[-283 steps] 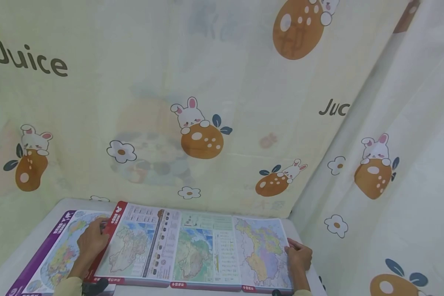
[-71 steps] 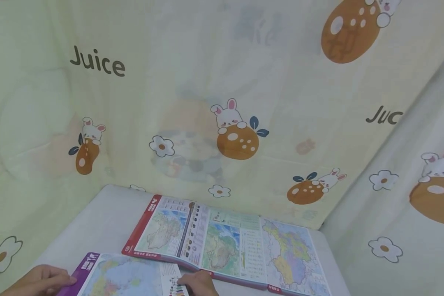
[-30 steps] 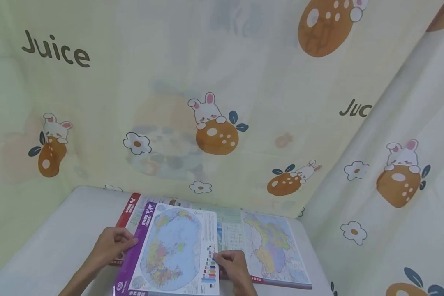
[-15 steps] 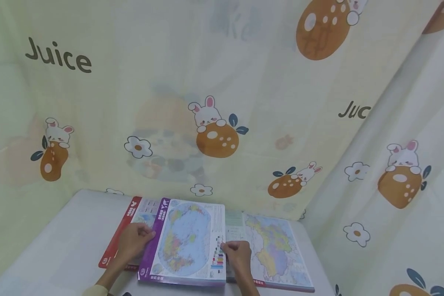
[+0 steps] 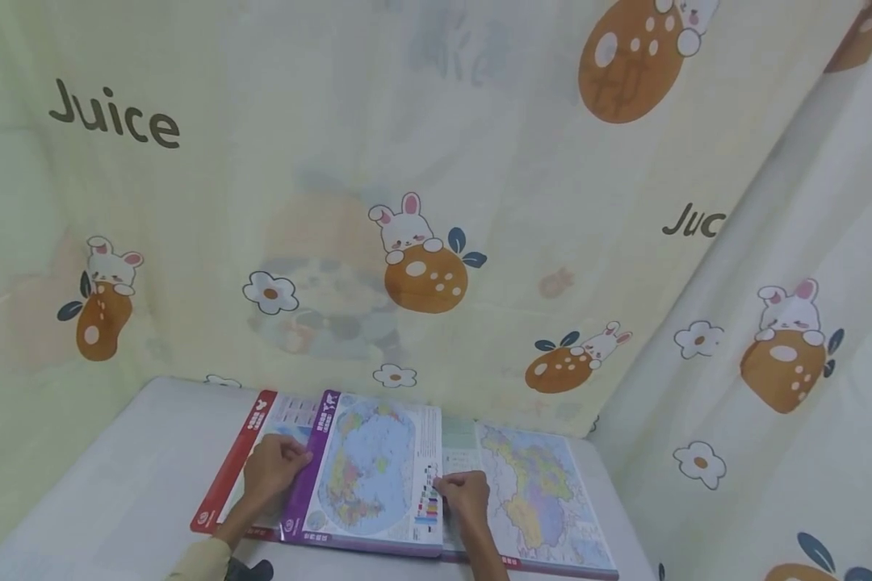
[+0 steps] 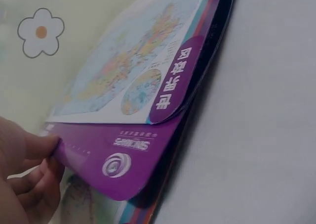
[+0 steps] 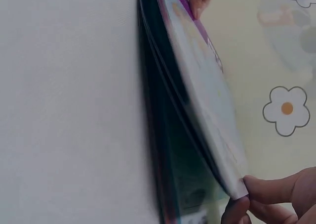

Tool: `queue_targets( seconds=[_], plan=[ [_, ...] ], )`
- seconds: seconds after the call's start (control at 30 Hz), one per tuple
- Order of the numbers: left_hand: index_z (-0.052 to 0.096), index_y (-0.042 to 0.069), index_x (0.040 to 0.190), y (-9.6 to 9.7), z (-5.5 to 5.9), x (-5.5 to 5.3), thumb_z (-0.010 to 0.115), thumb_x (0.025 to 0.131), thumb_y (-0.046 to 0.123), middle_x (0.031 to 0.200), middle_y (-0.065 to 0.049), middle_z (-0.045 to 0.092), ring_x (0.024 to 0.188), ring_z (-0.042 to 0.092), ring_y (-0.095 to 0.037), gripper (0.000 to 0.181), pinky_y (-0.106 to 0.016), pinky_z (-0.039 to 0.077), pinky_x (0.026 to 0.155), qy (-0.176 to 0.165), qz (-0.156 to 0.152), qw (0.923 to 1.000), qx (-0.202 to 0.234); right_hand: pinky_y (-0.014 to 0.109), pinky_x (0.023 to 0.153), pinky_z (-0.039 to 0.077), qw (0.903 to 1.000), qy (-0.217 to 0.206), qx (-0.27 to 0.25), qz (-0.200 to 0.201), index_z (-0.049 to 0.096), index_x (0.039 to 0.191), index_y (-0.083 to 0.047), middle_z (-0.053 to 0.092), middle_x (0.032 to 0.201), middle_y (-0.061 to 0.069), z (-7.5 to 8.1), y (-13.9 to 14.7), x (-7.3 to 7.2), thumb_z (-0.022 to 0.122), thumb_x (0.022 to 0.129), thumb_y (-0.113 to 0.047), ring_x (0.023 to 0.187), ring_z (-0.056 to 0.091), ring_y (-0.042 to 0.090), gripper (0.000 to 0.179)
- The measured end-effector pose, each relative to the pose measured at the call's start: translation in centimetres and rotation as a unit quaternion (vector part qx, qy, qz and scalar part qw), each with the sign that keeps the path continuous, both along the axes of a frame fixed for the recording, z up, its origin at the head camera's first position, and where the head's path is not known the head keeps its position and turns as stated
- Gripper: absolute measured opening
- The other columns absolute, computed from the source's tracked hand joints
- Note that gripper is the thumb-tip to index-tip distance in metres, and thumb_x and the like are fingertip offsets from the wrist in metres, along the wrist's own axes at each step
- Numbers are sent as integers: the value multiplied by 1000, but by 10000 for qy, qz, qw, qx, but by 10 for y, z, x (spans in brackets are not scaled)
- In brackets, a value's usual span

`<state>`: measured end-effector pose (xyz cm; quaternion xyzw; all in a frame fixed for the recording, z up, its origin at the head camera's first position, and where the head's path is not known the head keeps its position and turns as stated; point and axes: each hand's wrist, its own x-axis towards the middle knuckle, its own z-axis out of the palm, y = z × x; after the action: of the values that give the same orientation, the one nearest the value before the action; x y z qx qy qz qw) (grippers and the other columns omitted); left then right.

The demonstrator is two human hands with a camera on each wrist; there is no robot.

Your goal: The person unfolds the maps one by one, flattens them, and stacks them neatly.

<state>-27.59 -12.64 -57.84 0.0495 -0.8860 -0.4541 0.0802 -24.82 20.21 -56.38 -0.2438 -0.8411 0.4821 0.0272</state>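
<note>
A purple-edged folded world map lies over the middle of a wider red-edged map set. My left hand pinches its purple left border, the thumb on top in the left wrist view, where the printed purple cover strip tilts up at its corner. At the opposite edge, my right hand pinches the white margin between thumb and fingers. In the right wrist view that edge of the world map is raised, with a gap above the map set below. The covered middle of the red-edged set is hidden.
Both maps rest on a white-covered table. Behind it hangs a pale curtain printed with rabbits, fruit and flowers, and more curtain closes off the right side.
Earlier both hands held the red-edged set, with the world map at the left. Since then the hands brought the world map from the near left up and rightward, over the red-edged set.
</note>
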Motion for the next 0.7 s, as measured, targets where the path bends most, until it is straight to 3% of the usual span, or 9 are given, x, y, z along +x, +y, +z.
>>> queue_targets(
  seconds=[0.23, 0.47, 0.7],
  plan=[
    [77, 2, 94, 2, -4, -3, 85, 91, 19, 82, -9, 73, 71, 64, -20, 19, -30, 45, 65, -105, 182, 9998, -24, 37, 83, 51, 9999, -107, -90, 11, 80, 96, 0, 76, 96, 13, -3, 1, -4, 82, 92, -9, 88, 69, 24, 10],
    [75, -4, 98, 1, -6, -4, 84, 91, 16, 88, -14, 75, 75, 67, -22, 22, -31, 47, 65, -362, 251, 9990, 90, 38, 84, 53, 9997, 115, 36, -197, 83, 94, -2, 79, 93, 14, -9, -2, -5, 87, 85, -7, 88, 73, 27, 11],
    [76, -4, 97, 1, -13, -12, 85, 90, 14, 90, -16, 77, 76, 67, -24, 21, -32, 49, 66, -478, 276, 9984, 136, 38, 84, 52, 9988, 319, 209, -307, 83, 95, 1, 80, 91, 14, -6, -6, -6, 87, 84, -8, 86, 73, 27, 15]
  ],
)
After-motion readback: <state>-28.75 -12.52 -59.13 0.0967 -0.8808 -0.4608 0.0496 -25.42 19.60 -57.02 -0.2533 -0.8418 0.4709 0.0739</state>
